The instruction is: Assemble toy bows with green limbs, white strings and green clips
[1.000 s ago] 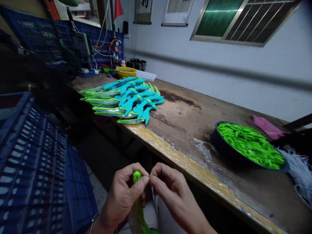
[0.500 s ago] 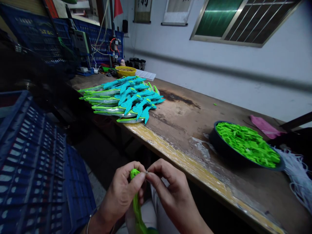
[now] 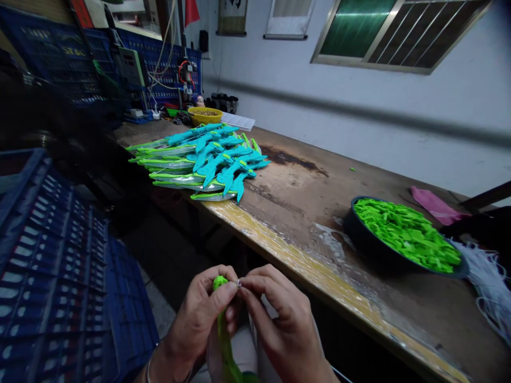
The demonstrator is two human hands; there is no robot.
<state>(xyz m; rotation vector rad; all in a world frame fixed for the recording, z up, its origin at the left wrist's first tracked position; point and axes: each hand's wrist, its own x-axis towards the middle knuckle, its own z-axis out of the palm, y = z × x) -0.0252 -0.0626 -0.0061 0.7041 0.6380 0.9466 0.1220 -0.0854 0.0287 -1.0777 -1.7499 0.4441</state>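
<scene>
My left hand (image 3: 203, 308) is closed round the upper end of a bright green plastic toy bow (image 3: 226, 346), which hangs down towards my lap. Thumb and forefinger of my right hand (image 3: 279, 314) pinch a small bit of white string (image 3: 238, 283) right at the bow's tip, touching the left thumb. A stretch of white cord shows below the right wrist. The bow's lower part runs out of the picture. On the table ahead lies a pile of similar toy bows (image 3: 223, 159) with teal handles and green limbs.
A dark basin (image 3: 351, 234) full of green plastic pieces stands on the table (image 3: 295, 197) at right, beside a bundle of white strings (image 3: 487, 287). A pink cloth (image 3: 435, 205) lies behind. Blue crates (image 3: 51, 276) stand at left. A yellow bowl (image 3: 205, 116) sits at the back.
My right hand has turned slightly, its fingers drawing closer together at the string. White cord now shows below the right wrist. The left hand keeps its hold on the bow.
</scene>
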